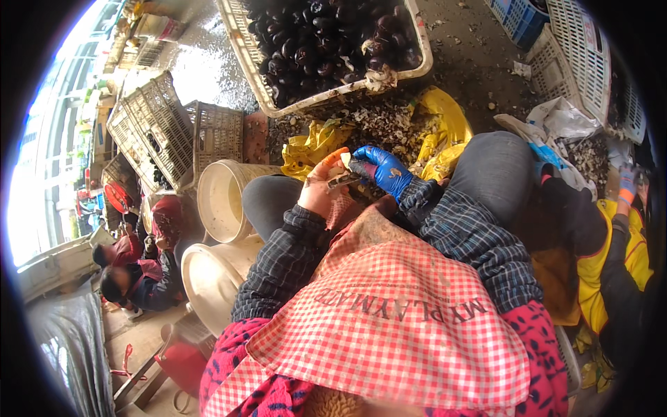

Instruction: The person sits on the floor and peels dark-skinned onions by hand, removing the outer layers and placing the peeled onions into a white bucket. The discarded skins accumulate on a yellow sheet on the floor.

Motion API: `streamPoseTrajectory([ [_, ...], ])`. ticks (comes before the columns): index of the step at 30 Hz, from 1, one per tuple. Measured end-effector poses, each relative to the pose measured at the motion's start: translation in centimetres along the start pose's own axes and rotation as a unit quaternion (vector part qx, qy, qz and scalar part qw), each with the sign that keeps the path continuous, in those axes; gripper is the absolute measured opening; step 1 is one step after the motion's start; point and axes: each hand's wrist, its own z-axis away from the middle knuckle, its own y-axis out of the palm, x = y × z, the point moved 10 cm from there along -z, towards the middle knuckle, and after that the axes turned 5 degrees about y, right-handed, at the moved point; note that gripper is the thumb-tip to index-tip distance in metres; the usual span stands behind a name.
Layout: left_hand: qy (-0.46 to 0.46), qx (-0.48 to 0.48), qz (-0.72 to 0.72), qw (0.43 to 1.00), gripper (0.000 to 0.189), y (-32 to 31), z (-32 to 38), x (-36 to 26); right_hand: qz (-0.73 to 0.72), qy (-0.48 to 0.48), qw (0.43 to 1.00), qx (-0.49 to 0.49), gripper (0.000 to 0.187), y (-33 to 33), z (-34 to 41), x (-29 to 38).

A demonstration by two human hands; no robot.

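Observation:
My left hand [319, 188], bare with an orange cover on one finger, grips a small bladed tool [341, 180], probably a peeler. My right hand [385, 169] wears a blue glove with dark fingertips. Its fingers meet the left ones around a pale peeled piece [346, 158], likely a water chestnut; the fingers partly hide it. Both hands are above my lap, between my knees. Beyond them, pale and dark peelings [383, 127] lie heaped in a yellow plastic bag [443, 133]. A white plastic crate [344, 89] holds many dark, glossy unpeeled corms [323, 47].
White plastic buckets [221, 200] stand at my left knee, beside stacked crates [151, 130]. Two people [143, 281] sit farther left. At right, a person in yellow and black [594, 250] works near a white sack [557, 125] and more crates [578, 57].

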Motion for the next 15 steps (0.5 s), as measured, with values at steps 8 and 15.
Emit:
streamPoseTrajectory([
  [8,0.083,0.091,-0.073,0.990,0.047,1.2,-1.1,-0.9,0.013,0.008,1.000,-0.009,0.024,0.0,-0.5,-1.4],
  [15,0.035,0.004,-0.109,0.993,0.033,-0.4,-0.3,-1.3,-0.045,0.088,0.993,-0.060,0.025,-3.2,-2.3,-4.0],
])
